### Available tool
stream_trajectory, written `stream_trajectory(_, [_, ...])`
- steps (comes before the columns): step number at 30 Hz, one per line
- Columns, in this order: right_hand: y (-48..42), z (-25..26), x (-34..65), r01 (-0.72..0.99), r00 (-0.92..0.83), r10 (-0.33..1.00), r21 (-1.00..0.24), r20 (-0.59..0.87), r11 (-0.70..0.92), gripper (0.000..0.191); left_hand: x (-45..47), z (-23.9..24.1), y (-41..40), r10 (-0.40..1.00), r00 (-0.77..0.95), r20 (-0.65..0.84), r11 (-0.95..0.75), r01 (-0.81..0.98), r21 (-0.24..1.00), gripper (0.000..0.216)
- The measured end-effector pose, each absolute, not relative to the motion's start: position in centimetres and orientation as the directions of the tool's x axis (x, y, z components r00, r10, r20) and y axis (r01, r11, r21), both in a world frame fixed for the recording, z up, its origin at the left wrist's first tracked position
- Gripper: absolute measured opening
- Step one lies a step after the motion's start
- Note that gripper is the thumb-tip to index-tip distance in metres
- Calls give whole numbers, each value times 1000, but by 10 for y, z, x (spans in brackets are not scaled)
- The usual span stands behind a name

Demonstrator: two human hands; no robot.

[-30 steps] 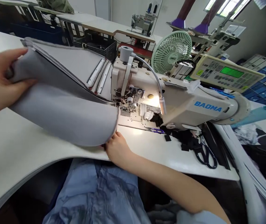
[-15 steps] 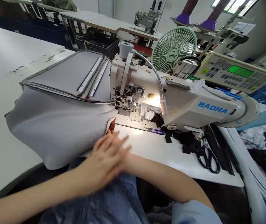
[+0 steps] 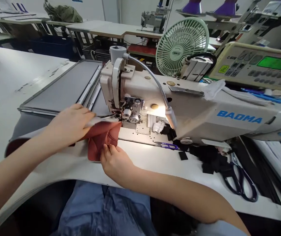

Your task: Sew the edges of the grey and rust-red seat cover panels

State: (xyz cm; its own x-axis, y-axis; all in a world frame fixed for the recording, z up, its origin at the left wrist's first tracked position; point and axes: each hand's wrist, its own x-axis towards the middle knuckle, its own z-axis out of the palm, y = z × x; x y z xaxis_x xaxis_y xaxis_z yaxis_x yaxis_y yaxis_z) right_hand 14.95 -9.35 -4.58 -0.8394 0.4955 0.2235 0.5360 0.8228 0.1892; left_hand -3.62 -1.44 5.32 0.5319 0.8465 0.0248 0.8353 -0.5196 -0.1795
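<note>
A grey fabric piece [image 3: 59, 83] with a dark red underside [image 3: 103, 136] lies at the left of the sewing machine [image 3: 140, 88], its edge running to the needle area. My left hand [image 3: 71, 123] is closed over the folded-back grey and red part, fingertips partly hidden and slightly blurred. Closer to me, my right hand [image 3: 116, 164] pinches the lower right corner of the red side against the white table. Two pale strips [image 3: 91, 87] lie across the grey top. Purple thread snips [image 3: 166, 145] rest on the machine bed, to the right of the needle.
Black-handled scissors [image 3: 240, 182] and black fabric scraps [image 3: 208, 160] lie at the right. A bent lamp [image 3: 170, 116] lights the machine bed. Behind stand a green fan [image 3: 182, 46] and a control panel [image 3: 258, 65] with a green screen.
My hands have moved apart from their crossed position. The fabric's near part is now folded back, exposing the red side. My left hand has moved up and left onto it.
</note>
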Motion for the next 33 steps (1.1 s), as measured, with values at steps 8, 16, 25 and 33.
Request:
stream_trajectory(8, [-94, -46, 149, 601, -776, 533, 137, 338, 787, 24, -6, 11, -38, 814, 460, -353, -328, 867, 375, 26])
stream_trajectory(16, [-96, -30, 160, 557, -819, 502, 174, 276, 812, 28, -11, 2, -33, 803, 533, -265, -497, 845, 196, 45])
stream_trajectory(25, [-94, -25, 162, 467, -872, 432, 121, 230, 876, 21, 3, -4, -51, 786, 604, -127, -618, 772, -151, 43])
stream_trajectory(33, [-89, -35, 157, 498, -853, 453, 145, 260, 855, 22, 1, -10, -39, 803, 583, -124, -592, 804, -58, 43])
